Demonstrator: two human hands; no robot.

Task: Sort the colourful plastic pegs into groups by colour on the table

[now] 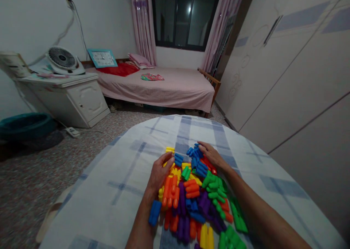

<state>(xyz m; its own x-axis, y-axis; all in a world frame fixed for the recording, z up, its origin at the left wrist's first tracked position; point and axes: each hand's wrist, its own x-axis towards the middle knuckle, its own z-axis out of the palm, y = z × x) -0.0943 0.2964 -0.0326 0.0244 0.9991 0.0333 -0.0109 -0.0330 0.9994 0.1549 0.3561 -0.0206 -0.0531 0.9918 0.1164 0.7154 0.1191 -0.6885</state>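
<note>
A heap of plastic building blocks (195,199) in blue, orange, yellow, green, purple and red lies on a table covered with a pale checked cloth (117,190). My left hand (160,172) rests on the heap's left edge, fingers curled over yellow blocks (170,150). On the far right side of the heap, my right hand (212,154) lies with its fingers bent over a cluster of blue blocks (196,157) and red ones. Whether either hand grips a block is hidden by the fingers.
Beyond the table stands a bed (164,84) with a pink cover under a dark window (186,15). A white cabinet (68,95) with a fan (63,60) is at the left, a wardrobe (295,70) at the right, a teal basin (24,125) on the floor.
</note>
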